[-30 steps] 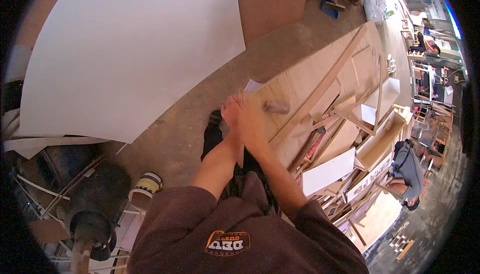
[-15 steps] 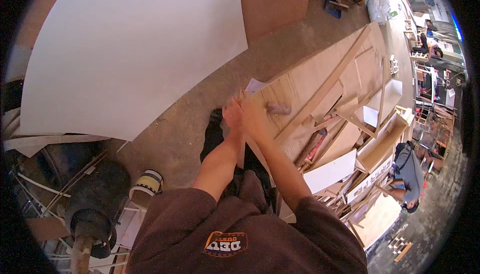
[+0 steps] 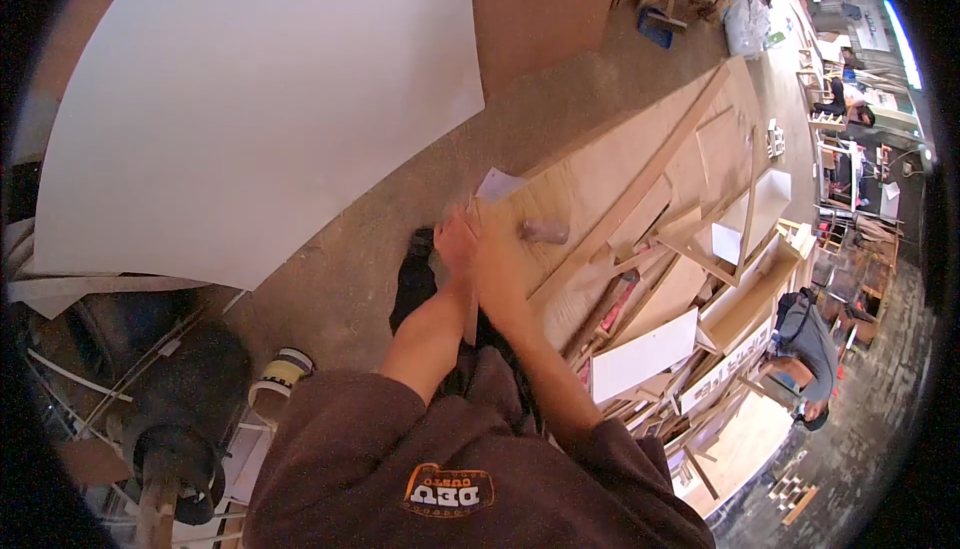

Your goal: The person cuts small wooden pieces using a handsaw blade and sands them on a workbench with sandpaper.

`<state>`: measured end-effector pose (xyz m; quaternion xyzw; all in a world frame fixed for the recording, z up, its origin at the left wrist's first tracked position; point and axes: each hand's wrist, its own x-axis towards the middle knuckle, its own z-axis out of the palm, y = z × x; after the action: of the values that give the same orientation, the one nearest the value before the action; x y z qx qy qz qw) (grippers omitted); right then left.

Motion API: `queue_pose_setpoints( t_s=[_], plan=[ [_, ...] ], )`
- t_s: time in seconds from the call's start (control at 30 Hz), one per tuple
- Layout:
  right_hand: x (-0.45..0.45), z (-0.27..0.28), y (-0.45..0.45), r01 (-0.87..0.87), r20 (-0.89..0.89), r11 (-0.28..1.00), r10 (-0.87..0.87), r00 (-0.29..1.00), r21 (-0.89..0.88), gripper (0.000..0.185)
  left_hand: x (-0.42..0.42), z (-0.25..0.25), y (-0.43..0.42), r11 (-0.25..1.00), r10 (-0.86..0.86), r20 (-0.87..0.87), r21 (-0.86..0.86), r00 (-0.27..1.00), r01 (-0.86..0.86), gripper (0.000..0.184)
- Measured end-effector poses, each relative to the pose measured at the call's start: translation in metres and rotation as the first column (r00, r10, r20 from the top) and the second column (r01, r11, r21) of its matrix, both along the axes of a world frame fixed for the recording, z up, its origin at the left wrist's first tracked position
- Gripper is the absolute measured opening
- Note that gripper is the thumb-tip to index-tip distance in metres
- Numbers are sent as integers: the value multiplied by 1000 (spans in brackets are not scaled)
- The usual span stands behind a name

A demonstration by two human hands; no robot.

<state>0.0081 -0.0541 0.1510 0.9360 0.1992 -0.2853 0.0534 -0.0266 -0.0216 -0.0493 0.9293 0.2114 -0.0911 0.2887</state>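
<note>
1. Filling the far left, a white sheet is seen, separated from the hands by bare floor.
2. A plywood-topped counter is stretched from beside the hands toward the far right, with loose boards heaped along its near right side.
3. A long plank is laid over it, its length directed from near left to far right.
4. Both hands are brought close together at the counter's left end. The left hand is held on the outer side, its fingers apparently bent; whether anything is gripped cannot be told. The right hand is placed against or just over it, but is blurred, so neither its opening nor any hold can be made out.
5. A white scrap is seen just beyond the hands, at the counter's left edge.
6. A brown cylinder is rested on the counter just to the right of the right hand, which is the nearer one; its long axis is turned roughly left to right, with one end pointed toward that hand.
</note>
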Motion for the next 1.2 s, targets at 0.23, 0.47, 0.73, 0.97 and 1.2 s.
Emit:
queue_pose_setpoints(
  t_s=[0.23,0.47,0.73,0.97,1.2],
  plan=[
    [3,-46,2,259,-64,957,-252,966,133,56,-4,11,-3,1000,5,79,11,997,-6,32],
    [6,-54,-11,182,121,952,-216,969,248,57,1,2,2,997,7,234,73,972,-24,31],
    [-11,-34,-8,100,366,888,-285,886,450,55,-7,4,2,999,-31,113,33,993,27,23],
    [7,20,1,136,246,915,-241,939,380,45,6,6,-2,995,10,196,91,981,-29,24],
    [9,-44,-2,237,-135,971,-233,963,14,49,-10,-11,4,979,-115,156,187,981,85,24]
  ],
)
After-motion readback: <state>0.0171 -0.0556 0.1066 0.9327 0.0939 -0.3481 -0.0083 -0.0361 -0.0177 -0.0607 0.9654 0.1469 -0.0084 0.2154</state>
